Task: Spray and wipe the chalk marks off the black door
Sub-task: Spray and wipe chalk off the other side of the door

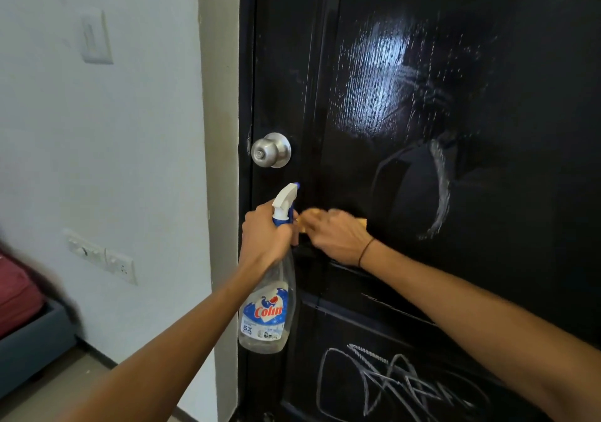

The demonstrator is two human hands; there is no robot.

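The black door [520, 64] fills the right side, its upper panel wet and glossy. White chalk scribbles [403, 386] cover the lower panel, and a pale smeared streak [443, 191] runs down the upper one. My left hand [265, 236] grips the neck of a clear spray bottle [268, 311] with a white and blue trigger head, held upright beside the door edge. My right hand [335, 234] presses a yellow cloth [305, 218] against the door just below the knob; the hand hides most of the cloth.
A round metal doorknob [271, 150] sits at the door's left edge. On the white wall [113, 161] to the left are a light switch [96, 36] and a socket plate [100, 256]. A red cushion on a grey base [19, 324] stands at bottom left.
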